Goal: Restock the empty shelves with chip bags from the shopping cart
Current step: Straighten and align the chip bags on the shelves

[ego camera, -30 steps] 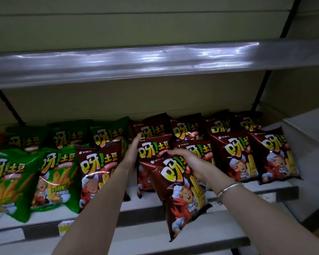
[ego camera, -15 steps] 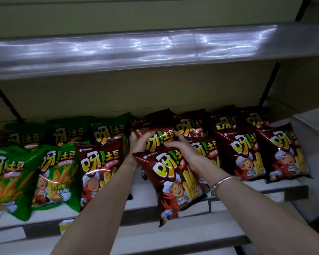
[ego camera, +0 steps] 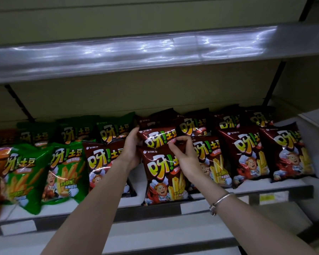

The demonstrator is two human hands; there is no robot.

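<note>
Metal, reflective and bare of stock, forms the edge of the upper shelf (ego camera: 155, 52). Below it, the white stocked shelf (ego camera: 131, 203) is filled in rows: green chip bags (ego camera: 68, 172) to the left and maroon chip bags (ego camera: 247, 155) to the right. The shopping cart is not in view.

The task's thing is the front maroon bag (ego camera: 162, 177). It is stood upright in the front row with its long axis vertical, its base is set on the shelf near the front rail, and its top is leaned back against the second-row bag (ego camera: 158, 138). A gap is left on either side of it.

The front maroon bag lies between the two hands. The left hand (ego camera: 132, 153) is placed at its left edge, with the thumb raised over the top left corner of the second-row bag, which appears to be gripped; the fingers are hidden behind it. The right hand (ego camera: 185, 157) is the nearer one: its curled fingers are pinched on the top right edge of the front maroon bag. A silver bracelet (ego camera: 220, 201) is worn on the right wrist.

Release is judged to be the coming move, provided the bag is balanced.
</note>
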